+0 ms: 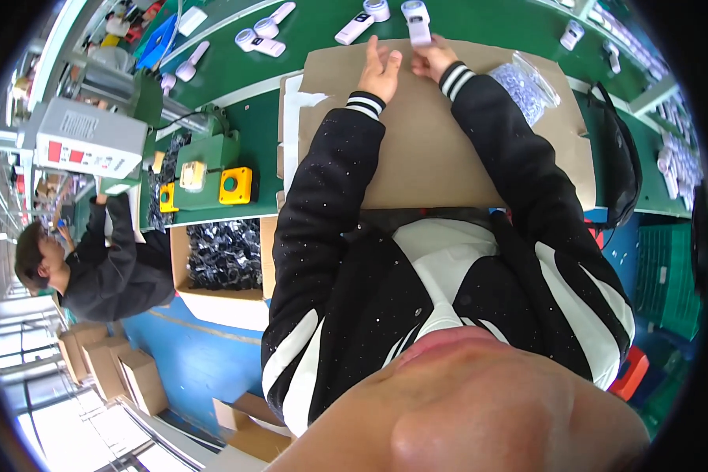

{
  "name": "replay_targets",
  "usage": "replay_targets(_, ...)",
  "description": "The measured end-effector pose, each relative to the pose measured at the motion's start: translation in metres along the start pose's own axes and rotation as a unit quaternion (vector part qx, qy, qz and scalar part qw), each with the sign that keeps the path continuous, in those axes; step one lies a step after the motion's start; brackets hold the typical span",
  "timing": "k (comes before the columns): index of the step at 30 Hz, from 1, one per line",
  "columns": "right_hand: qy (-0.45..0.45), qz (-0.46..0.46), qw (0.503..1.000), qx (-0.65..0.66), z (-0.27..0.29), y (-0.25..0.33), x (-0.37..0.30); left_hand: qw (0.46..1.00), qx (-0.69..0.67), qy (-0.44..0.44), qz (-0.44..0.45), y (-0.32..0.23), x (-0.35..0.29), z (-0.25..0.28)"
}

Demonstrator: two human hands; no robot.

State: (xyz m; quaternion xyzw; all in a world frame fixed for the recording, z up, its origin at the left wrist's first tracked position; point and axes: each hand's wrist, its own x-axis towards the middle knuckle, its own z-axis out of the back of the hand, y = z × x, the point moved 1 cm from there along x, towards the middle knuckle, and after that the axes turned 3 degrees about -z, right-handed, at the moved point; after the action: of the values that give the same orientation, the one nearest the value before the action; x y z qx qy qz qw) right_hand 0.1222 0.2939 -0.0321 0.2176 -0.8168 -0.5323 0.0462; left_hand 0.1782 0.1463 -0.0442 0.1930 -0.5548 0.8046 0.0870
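Note:
My right hand (434, 60) pinches the lower end of a pale lilac handheld device (418, 25) with a round head and a dark patch on it. The device's head points away from me, over the green bench. To its left, my left hand (381, 72) holds nothing, with fingers apart above the far edge of a brown cardboard sheet (417, 149). Just beyond that hand lies a similar device (355, 28), beside another with its round head (377, 9) showing. A clear plastic bag (525, 88) of small translucent pieces rests on the cardboard near my right forearm.
More devices (264, 45) lie on the green bench (307, 31). At left stand a grey control box (93, 138) and yellow button boxes (236, 186). A carton (220, 305) of dark parts sits below. Someone in dark clothes (118, 275) works at left. A black bag (623, 157) is at right.

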Motion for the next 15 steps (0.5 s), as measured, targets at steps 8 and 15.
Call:
replay_targets(8, -0.01, 0.064, 0.991, -0.114, -0.002, 0.035, -0.044, 0.986, 0.138, 0.089, -0.007, -0.007, -0.005, 0.007)
replay_targets(15, 0.005, 0.269, 0.913, -0.306, 0.103, 0.111, -0.07, 0.977, 0.204, 0.037, -0.041, 0.002, -0.008, 0.013)
